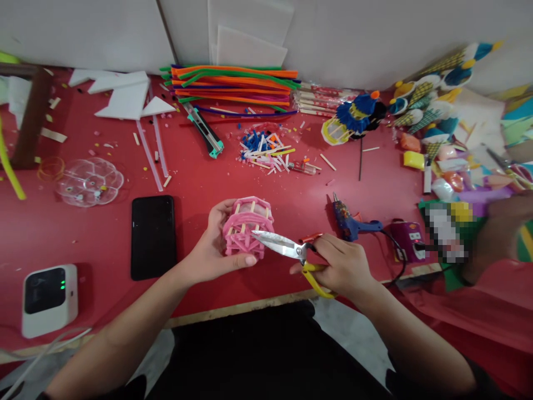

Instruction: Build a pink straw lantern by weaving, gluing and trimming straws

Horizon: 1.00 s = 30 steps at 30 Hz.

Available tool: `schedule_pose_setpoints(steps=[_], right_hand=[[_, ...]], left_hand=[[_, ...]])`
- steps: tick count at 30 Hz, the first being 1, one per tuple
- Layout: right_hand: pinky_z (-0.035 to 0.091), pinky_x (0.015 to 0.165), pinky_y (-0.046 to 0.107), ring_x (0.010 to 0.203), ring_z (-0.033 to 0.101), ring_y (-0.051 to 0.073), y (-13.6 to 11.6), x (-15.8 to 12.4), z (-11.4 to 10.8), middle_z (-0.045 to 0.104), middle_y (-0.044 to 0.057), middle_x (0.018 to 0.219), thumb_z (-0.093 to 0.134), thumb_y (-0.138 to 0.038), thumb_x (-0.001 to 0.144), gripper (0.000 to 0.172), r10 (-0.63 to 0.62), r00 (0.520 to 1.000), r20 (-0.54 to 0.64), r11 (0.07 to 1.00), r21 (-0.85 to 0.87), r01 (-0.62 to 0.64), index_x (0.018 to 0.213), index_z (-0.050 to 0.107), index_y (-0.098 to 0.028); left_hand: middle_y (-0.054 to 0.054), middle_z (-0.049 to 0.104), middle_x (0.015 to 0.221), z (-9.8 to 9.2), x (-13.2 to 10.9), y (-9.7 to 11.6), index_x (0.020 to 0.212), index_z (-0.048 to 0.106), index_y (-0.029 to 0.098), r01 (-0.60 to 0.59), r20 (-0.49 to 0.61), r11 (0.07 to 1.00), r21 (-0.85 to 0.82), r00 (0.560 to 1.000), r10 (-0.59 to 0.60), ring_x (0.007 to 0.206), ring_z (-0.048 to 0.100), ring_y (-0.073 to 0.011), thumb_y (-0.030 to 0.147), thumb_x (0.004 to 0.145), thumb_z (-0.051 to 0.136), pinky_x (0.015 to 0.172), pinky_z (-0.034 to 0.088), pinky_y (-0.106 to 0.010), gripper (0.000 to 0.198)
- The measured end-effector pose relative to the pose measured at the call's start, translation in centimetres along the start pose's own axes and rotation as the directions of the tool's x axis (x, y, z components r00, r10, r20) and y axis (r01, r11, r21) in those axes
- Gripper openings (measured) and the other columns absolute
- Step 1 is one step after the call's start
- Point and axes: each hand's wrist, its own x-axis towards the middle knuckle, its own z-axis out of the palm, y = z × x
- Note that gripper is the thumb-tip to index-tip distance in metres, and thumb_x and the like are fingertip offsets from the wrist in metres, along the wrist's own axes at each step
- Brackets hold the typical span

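Gripping a small pink cage [247, 225] of pipe cleaner and short wooden sticks, the left hand [210, 253] is curled around its left side, with the thumb pressed along the bottom edge and the fingers wrapped behind. The cage is held just above the red table [291, 189], near its front edge and right beside a black phone [152, 236] that lies flat to the left. Its ringed end tilts up and away from the person, so the sticks run roughly near to far. The right hand [343, 266] is closed through the yellow handles of a pair of scissors [283, 244]. Their long axis lies almost straight across the view, handles to the right and blades pointing left. The blades look nearly together, and the tip meets the cage's right side. A blue glue gun [350, 222] lies just beyond the right hand. Farther back are a scatter of cut pieces [266, 150], a box cutter [206, 133] and a bundle of long pipe cleaners [237, 83] laid crosswise.
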Motion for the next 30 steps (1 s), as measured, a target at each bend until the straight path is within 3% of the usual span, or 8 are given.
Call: schedule_pose_setpoints(steps=[3, 9, 14, 26, 30], right_hand=[[0.035, 0.05, 0.028, 0.049, 0.052, 0.012, 0.01, 0.0, 0.18, 0.055, 0.0, 0.055, 0.053, -0.059, 0.097, 0.052, 0.002, 1.0, 0.009, 1.0, 0.021, -0.003, 0.063, 0.054, -0.02], [0.035, 0.049, 0.027, 0.05, 0.053, 0.011, 0.13, 0.08, 0.33, 0.055, -0.001, 0.056, 0.055, -0.056, 0.097, 0.048, -0.012, 1.0, -0.009, 0.999, 0.042, 0.012, 0.065, 0.054, -0.02], [0.035, 0.049, 0.027, 0.049, 0.052, 0.011, 0.04, 0.1, 0.31, 0.054, -0.001, 0.056, 0.055, -0.055, 0.098, 0.048, -0.014, 1.0, -0.006, 0.999, 0.043, 0.015, 0.064, 0.053, -0.02], [0.034, 0.049, 0.027, 0.047, 0.052, 0.011, 0.23, -0.42, 0.94, 0.054, -0.001, 0.053, 0.056, -0.052, 0.099, 0.05, 0.017, 1.0, -0.005, 0.999, 0.043, -0.017, 0.061, 0.05, -0.021], [0.034, 0.049, 0.027, 0.049, 0.055, 0.012, 0.48, -0.4, 1.01, 0.057, 0.0, 0.055, 0.057, -0.049, 0.098, 0.045, 0.033, 0.999, -0.002, 0.999, 0.036, -0.033, 0.064, 0.053, -0.021]], left_hand=[[-0.008, 0.045, 0.145, 0.03, 0.05, 0.22, 0.139, 0.042, 0.038, -0.001, 0.01, 1.0, 0.002, 1.0, 0.001, 0.131, 0.055, -0.0314, 0.026, 0.075, 0.086, 0.103, 0.056, -0.046, 0.078], [-0.01, 0.045, 0.148, -0.17, -0.11, 0.6, 0.142, 0.043, 0.035, 0.05, 0.023, 0.996, -0.074, 0.999, -0.049, 0.133, 0.054, -0.0307, 0.04, 0.093, 0.068, 0.108, 0.053, -0.047, 0.055], [-0.01, 0.051, 0.142, -0.3, -0.11, 0.3, 0.139, 0.047, 0.033, 0.028, -0.029, 0.999, -0.029, 0.999, -0.029, 0.13, 0.055, -0.0289, 0.043, 0.095, 0.065, 0.107, 0.052, -0.046, 0.049], [-0.009, 0.057, 0.136, -0.33, -0.02, 0.0, 0.136, 0.05, 0.032, 0.059, -0.094, 0.997, -0.043, 0.994, -0.063, 0.125, 0.059, -0.028, 0.042, 0.09, 0.071, 0.106, 0.053, -0.044, 0.052], [-0.013, 0.051, 0.146, -0.38, -0.15, -0.05, 0.143, 0.045, 0.032, 0.057, -0.016, 0.995, -0.086, 0.998, -0.058, 0.134, 0.054, -0.0311, 0.037, 0.085, 0.078, 0.11, 0.052, -0.049, 0.067]])
